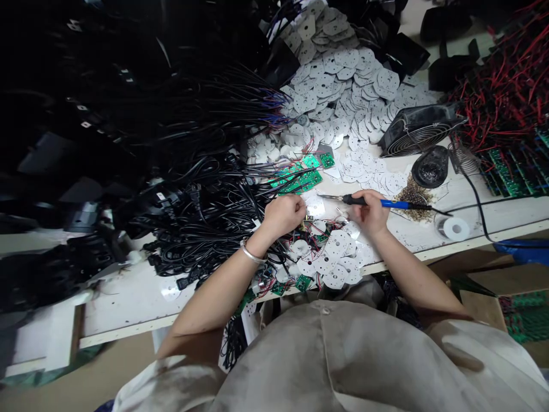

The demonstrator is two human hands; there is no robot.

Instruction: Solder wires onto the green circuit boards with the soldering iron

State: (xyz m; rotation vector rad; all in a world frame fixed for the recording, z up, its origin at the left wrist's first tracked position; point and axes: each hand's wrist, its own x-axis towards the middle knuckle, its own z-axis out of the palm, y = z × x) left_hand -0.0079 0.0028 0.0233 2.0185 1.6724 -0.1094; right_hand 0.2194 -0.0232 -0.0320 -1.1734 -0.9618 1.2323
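My right hand (371, 213) is wrapped round a soldering iron (397, 204) with a blue and black handle; its tip points left, towards my other hand. My left hand (283, 216), with a bracelet at the wrist, is closed with the fingers pinched together. What those fingers hold, if anything, is hidden. Just beyond the left hand lie green circuit boards (302, 182) with wires on them. Nearer my body, white perforated plates (337, 254) lie among red and black wires and small green boards (303, 282).
Black cables (206, 212) crowd the left side. A large heap of white plates (343, 80) covers the back. To the right are a fan (422, 131), a black dish (430, 167), a pile of small bits (414, 197), a white spool (456, 229) and red-wired boards (506, 97).
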